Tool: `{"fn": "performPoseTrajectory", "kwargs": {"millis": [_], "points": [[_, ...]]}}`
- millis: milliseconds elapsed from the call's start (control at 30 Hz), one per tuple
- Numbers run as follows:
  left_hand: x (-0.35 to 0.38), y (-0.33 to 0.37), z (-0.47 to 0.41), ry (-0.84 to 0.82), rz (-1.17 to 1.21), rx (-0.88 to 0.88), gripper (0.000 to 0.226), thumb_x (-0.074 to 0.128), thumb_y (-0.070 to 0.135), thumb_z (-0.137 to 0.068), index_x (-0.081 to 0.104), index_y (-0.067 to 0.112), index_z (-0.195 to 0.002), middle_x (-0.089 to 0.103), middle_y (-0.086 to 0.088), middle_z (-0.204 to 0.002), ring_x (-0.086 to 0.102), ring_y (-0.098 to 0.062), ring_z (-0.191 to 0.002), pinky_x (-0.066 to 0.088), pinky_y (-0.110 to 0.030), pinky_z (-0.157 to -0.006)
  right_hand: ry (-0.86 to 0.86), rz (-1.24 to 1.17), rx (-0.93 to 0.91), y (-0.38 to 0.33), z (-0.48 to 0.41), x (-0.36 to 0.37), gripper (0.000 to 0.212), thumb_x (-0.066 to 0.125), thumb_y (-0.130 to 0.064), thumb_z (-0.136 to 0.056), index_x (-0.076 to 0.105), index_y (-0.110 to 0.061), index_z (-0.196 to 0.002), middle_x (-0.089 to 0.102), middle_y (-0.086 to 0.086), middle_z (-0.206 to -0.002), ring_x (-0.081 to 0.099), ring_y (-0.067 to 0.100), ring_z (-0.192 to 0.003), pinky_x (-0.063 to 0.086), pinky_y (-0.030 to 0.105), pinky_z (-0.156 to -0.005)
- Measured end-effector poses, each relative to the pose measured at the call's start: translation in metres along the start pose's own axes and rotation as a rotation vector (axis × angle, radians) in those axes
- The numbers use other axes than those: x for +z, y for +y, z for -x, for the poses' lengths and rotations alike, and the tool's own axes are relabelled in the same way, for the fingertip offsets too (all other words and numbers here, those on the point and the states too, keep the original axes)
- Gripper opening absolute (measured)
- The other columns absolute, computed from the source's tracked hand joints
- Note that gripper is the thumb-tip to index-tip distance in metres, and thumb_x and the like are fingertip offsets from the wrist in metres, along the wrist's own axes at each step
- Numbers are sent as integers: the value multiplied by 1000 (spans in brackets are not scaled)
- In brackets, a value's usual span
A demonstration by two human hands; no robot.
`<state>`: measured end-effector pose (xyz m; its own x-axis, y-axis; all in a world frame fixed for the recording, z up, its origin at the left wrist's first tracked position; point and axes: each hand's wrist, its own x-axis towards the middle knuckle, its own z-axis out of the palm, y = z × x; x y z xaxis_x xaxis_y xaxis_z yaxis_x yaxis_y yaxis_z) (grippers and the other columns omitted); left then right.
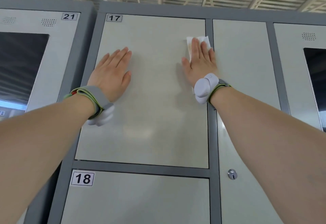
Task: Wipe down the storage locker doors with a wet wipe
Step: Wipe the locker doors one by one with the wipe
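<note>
Pressing flat against locker door 17 [150, 91], both hands work with straight fingers. The right hand [200, 61] holds the white wet wipe [202, 40] against the door's upper right corner, fingers extended over it, with the wipe's edge reaching the grey frame strip [209, 30]. The left hand [112, 72] lies palm-down on the door's left side, holding nothing. Each wrist carries a grey strap with a pale device [205, 88]. Door 18 [137, 201] sits below; a keyed lock [232, 174] is on the adjacent tall door [247, 75].
</note>
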<state>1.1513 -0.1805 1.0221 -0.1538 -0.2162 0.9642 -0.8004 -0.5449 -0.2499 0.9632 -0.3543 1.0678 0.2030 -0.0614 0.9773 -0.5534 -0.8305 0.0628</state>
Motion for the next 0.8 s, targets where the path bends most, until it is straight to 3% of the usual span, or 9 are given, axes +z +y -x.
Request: {"fn": "performPoseTrajectory", "kwargs": {"millis": [133, 267, 333, 433, 500, 667, 800], "points": [[1, -12, -21, 19, 21, -18, 55, 35, 21, -100, 17, 6, -149, 13, -9, -158, 10, -24, -146, 2, -36, -118, 45, -7, -21, -4, -10, 0, 53, 24, -27, -101, 10, -12, -151, 5, 1, -159, -1, 18, -146, -5, 32, -117], [7, -23, -34, -41, 34, -54, 59, 31, 33, -100, 13, 8, -151, 4, -7, -159, 2, -24, -146, -2, -38, -117, 62, -74, -132, -3, -9, -1, 51, 20, -21, -96, 30, -11, -145, 19, 2, -157, 8, 19, -146, -3, 28, -115], [9, -26, -38, -66, 38, -29, 66, 23, 44, -95, 12, 10, -151, 2, -6, -159, 0, -24, -146, -3, -40, -117, 38, -109, -201, -4, -2, -4, 59, 15, -24, -91, 29, -9, -146, 24, 4, -155, 12, 20, -145, 1, 26, -114], [9, -32, -41, -59, 41, 4, 79, 15, 54, -85, 13, 11, -151, 3, -5, -159, 0, -23, -146, -2, -39, -117, 25, -170, -205, -3, 6, -6, 48, 24, -21, -102, 19, -11, -149, 24, 2, -155, 18, 21, -143, 17, 26, -109], [9, -35, -44, -48, 40, 17, 87, 10, 60, -79, 14, 11, -151, 3, -5, -159, 0, -22, -146, -3, -39, -117, 81, -246, -174, -5, 6, -8, 47, 28, -23, -103, 21, -12, -149, 22, 1, -155, 23, 23, -140, 24, 29, -106], [11, -35, -49, -13, 68, -24, 87, 9, 61, -80, 15, 11, -150, 4, -5, -159, 1, -22, -146, -3, -37, -117, 98, -110, -103, -5, -26, 1, 44, 29, 2, -95, 37, -4, -138, 14, 6, -157, 13, 23, -144, 8, 24, -112], [15, -36, -48, -2, 48, -26, 79, 11, 55, -85, 10, 12, -151, 3, -3, -160, -1, -20, -146, -6, -35, -116, 117, 7, -37, -10, -47, 6, 62, 27, 12, -86, 22, -3, -146, 8, 6, -158, 2, 22, -146, -1, 27, -117]]}}
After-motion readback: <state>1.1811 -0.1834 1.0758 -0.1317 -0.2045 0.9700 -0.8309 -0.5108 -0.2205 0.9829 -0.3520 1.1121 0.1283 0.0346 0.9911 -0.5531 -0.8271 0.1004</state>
